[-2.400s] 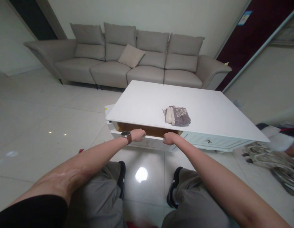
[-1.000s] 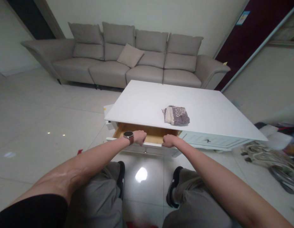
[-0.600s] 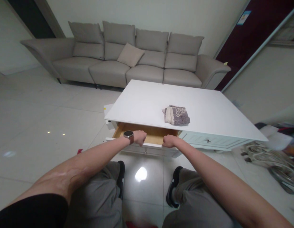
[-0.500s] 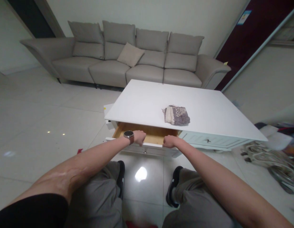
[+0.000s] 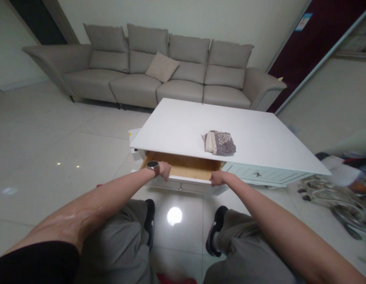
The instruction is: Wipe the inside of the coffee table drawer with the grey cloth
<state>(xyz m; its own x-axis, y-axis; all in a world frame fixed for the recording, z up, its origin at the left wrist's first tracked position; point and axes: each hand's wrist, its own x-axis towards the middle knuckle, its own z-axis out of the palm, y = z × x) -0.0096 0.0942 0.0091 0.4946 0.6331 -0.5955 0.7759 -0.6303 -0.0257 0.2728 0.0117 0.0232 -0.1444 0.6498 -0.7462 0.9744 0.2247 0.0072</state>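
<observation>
A drawer (image 5: 190, 181) with a bare wooden inside and a small knob on its white front is pulled out of the white coffee table (image 5: 183, 122). My left hand (image 5: 164, 170), with a watch on the wrist, is closed over the front edge left of the knob. Farther right, my right hand (image 5: 217, 178) grips the same edge near the drawer's right corner. Fingertips of both hands are partly hidden. A folded purple-grey and cream towel (image 5: 220, 142) lies on the tabletop, just behind the drawer.
Behind the table stands a grey sofa (image 5: 183, 88) with a beige cushion (image 5: 162, 67). A second drawer front (image 5: 258, 174) with a knob sits to the right. Coiled, shiny items (image 5: 345, 201) lie on the floor at the right. My feet are on the tiles before the drawer.
My hands have moved apart along the drawer's front edge, the left one to the left and the right one to the right. The drawer stays pulled out and the towel has not moved.
</observation>
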